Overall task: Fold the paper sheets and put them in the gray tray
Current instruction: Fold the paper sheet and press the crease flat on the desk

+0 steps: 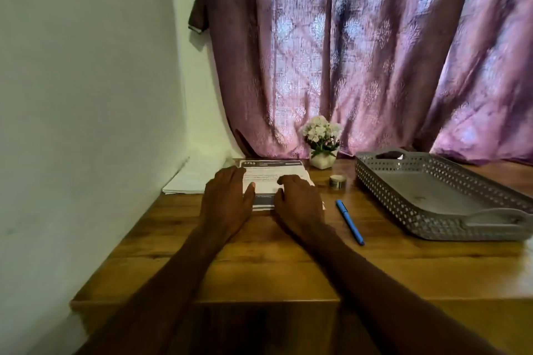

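A printed paper sheet (271, 174) with a dark header band lies on the wooden table, its near part folded over. My left hand (226, 199) rests flat on its left side, fingers spread. My right hand (297, 197) presses on its right side with the fingers curled down onto the paper. A stack of white paper sheets (187, 181) lies to the left against the wall. The gray perforated tray (432, 179) stands at the right, and nothing lies on its floor.
A blue pen (349, 222) lies between the sheet and the tray. A small roll of tape (338, 181) and a white pot of flowers (321, 143) stand behind. A purple curtain hangs at the back, a wall bounds the left, and the table's front edge (259, 301) is near.
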Demonstrator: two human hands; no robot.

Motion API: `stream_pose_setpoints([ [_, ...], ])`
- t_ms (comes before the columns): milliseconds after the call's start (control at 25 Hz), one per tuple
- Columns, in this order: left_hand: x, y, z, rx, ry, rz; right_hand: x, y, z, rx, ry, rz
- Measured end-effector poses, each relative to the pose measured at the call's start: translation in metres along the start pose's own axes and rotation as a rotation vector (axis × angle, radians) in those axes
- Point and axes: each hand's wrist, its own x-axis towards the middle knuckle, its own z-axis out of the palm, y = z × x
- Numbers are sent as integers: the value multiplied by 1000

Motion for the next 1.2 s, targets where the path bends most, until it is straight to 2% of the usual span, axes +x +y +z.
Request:
stream_pose_setpoints([
  [160,4,-1,10,52,-94,10,5,15,1,-26,58,-72],
  [480,6,-7,17,26,-137,-37,35,51,4,-78,-76,-32],
  [640,11,-8,21,-18,-171,-125,44,60,9,-63,-106,5],
  [800,49,-10,26,192,-164,-195,45,65,14,-63,-88,42],
  [920,70,-12,47,288,-231,-284,46,72,19,-88,-82,53],
  [1040,69,-20,68,217,-279,-348,51,69,21,-94,-93,50],
  [1200,74,-27,66,-23,-290,-458,49,64,16,-115,-101,58],
])
